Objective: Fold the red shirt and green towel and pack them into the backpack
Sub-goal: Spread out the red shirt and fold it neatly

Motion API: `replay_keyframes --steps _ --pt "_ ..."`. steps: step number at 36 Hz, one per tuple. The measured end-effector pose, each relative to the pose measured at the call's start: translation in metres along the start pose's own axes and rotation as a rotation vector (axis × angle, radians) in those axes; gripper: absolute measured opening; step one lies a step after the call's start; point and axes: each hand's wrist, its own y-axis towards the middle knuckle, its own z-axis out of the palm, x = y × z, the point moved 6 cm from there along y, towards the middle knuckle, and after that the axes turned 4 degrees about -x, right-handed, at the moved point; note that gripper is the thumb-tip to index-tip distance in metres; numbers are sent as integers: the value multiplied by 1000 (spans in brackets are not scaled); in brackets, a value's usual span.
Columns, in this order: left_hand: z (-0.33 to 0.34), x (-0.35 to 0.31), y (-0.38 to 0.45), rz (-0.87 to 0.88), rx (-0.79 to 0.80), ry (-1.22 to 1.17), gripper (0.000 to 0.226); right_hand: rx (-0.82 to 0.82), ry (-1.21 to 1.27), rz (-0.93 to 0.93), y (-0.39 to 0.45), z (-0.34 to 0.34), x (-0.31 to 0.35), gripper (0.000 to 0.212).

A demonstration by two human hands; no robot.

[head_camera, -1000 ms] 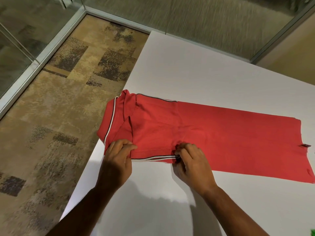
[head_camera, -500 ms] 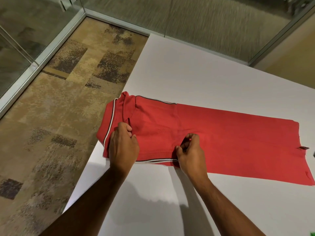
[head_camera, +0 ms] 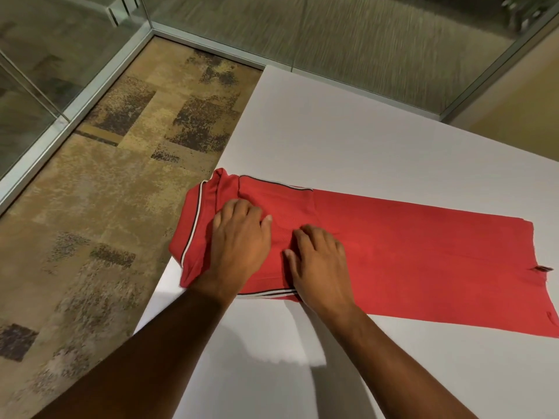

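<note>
The red shirt [head_camera: 417,261] lies on the white table [head_camera: 348,137] as a long narrow strip running left to right. Its collar end, with black and white trim, hangs slightly over the table's left edge. Both sleeves are folded in over the body. My left hand [head_camera: 239,240] rests flat on the collar end, fingers spread. My right hand [head_camera: 320,261] lies flat beside it on the folded sleeve, pressing the cloth down. Neither hand pinches the fabric. The green towel and the backpack are out of view.
The table's left edge drops to patterned brown carpet [head_camera: 106,207]. Glass partitions with metal frames [head_camera: 99,77] run along the far side and left. A small dark tag [head_camera: 543,268] sticks out at the shirt's hem on the right.
Both hands let go of the striped sleeve edge near the front and slid up onto the shirt. They now lie flat on the cloth instead of pinching it.
</note>
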Motion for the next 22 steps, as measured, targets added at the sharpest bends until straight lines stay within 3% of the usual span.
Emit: replay_keyframes --steps 6,11,15,22 --pt "-2 19 42 -163 -22 -52 17 -92 123 200 49 -9 -25 20" --pt "4 31 75 -368 73 -141 33 61 368 540 88 10 -60 35" --pt "7 31 85 -402 114 -313 36 118 465 569 99 16 -64 41" --pt "9 38 74 -394 42 -394 36 -19 504 590 96 17 -72 21"
